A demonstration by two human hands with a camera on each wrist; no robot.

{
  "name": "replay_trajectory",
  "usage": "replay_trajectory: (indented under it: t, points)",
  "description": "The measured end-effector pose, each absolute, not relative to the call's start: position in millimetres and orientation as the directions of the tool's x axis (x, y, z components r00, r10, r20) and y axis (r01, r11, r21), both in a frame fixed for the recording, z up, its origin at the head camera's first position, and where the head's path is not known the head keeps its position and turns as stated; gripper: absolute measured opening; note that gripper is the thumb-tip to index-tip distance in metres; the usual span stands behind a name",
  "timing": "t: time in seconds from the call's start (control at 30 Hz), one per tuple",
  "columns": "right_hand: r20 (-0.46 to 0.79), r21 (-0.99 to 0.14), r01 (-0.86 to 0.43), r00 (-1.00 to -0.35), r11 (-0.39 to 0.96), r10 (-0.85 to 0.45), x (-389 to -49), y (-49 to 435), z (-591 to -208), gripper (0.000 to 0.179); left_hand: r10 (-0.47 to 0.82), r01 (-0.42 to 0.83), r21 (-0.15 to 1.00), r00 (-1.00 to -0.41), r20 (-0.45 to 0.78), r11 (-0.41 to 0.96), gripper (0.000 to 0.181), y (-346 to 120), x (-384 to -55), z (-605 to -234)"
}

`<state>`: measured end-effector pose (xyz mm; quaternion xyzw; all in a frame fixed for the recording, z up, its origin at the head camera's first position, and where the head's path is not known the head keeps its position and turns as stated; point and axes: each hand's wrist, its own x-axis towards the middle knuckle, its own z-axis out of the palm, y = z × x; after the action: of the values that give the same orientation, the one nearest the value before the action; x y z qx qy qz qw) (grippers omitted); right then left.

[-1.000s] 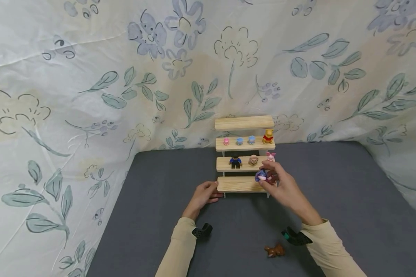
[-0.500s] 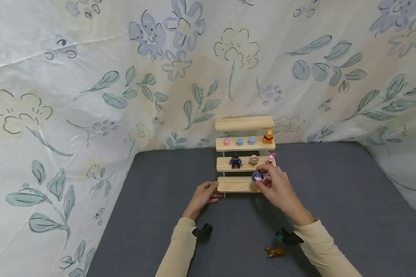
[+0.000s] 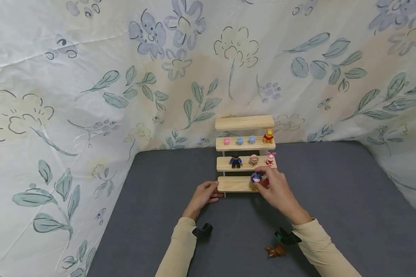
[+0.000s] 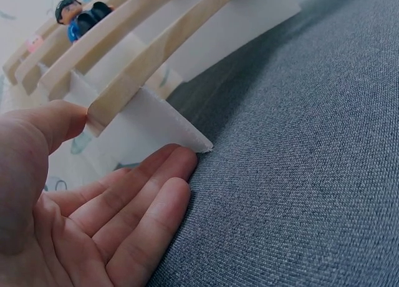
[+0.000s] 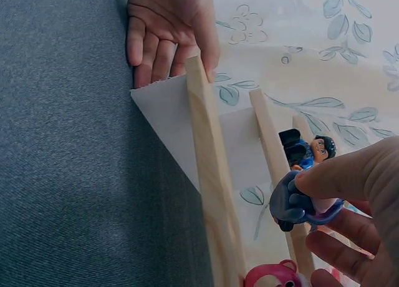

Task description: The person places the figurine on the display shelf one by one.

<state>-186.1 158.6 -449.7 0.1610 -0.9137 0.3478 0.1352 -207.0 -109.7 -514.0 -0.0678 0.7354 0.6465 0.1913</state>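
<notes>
My right hand (image 3: 280, 190) pinches a blue-purple donkey figurine (image 3: 255, 177) between thumb and fingers over the lowest plank of a tiered wooden display shelf (image 3: 234, 184). In the right wrist view the donkey figurine (image 5: 288, 199) is tilted, thumb across its side. A dark pink bear figurine (image 5: 274, 276) sits on that lowest plank beside it, mostly behind my fingers in the head view. At the shelf's left end, my left hand (image 3: 203, 195) rests its thumb on the plank's tip. Its extended fingers (image 4: 143, 203) lie by the white side support (image 4: 153, 128).
The third plank up bears small pink and blue figurines and a yellow bear (image 3: 268, 136). Below stand a dark-haired figure (image 3: 235, 161), a beige-maned figurine (image 3: 253, 160) and a pink-eared figurine (image 3: 270, 158). A brown figurine (image 3: 275, 251) lies on the grey cloth near my right wrist.
My right hand has moved slightly left along the lowest plank with the donkey figurine, which now faces more forward. The pink-eared figurine shows more fully. My left hand stays put.
</notes>
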Motion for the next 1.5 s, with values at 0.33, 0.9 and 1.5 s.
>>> replay_trajectory:
  t: [0.33, 0.9, 1.5]
  points:
    - [0.362, -0.532, -0.397, -0.905, 0.748, -0.223, -188, 159, -455, 0.044, 0.15, -0.339, 0.928, -0.92, -0.362, 0.156, 0.055, -109, -209, -514]
    - [0.327, -0.482, -0.383, -0.913, 0.788, -0.244, -196, 161, -461, 0.041, 0.15, -0.335, 0.93, -0.922, -0.357, 0.151, 0.055, -107, -213, -514]
    - [0.362, -0.435, -0.417, -0.892, 0.798, -0.269, -198, 164, -465, 0.038, 0.149, -0.338, 0.93, -0.922, -0.358, 0.144, 0.057, -106, -213, -514]
